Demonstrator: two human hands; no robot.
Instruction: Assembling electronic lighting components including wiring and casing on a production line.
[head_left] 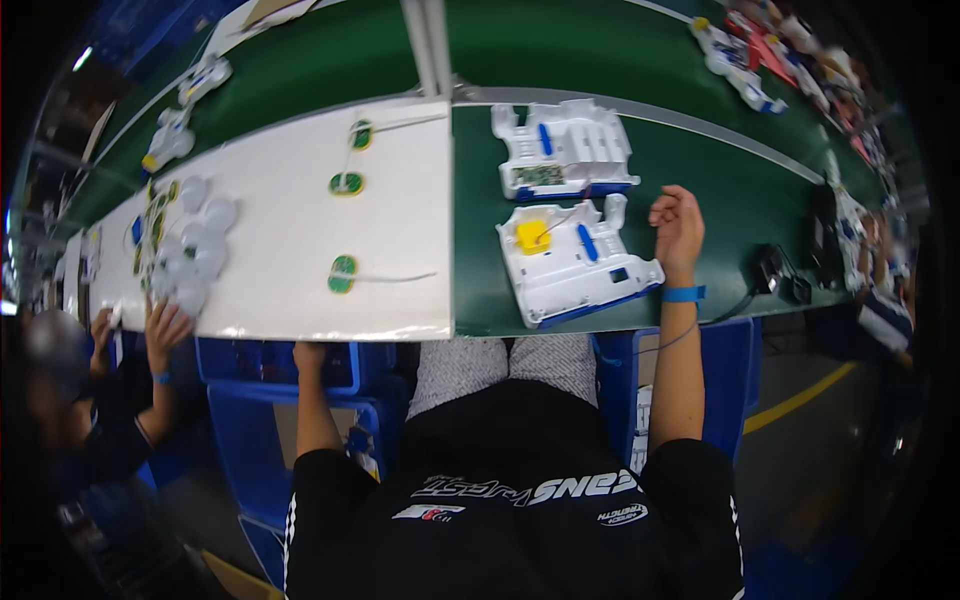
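Observation:
My right hand point(679, 230) rests on the green table mat, its fingers loosely curled together and nothing visible in them. Just left of it lies a white plastic housing half point(575, 285) with a yellow block point(534, 236) and a blue strip inside. Behind that is a second white housing half point(590, 150), holding a green circuit board point(538, 176); a thin wire runs between the two. My left hand point(310, 352) is down at the table's front edge, by a blue bin point(375, 365). Its fingers are hidden there.
On the white sheet point(400, 230) lie several small green boards point(343, 273) with wires. Farther left are white rounded parts point(205, 240), with a co-worker's hand point(165, 330) near them. A black adapter point(770, 268) sits at right. A blue wrist strap point(685, 294) trails a cord.

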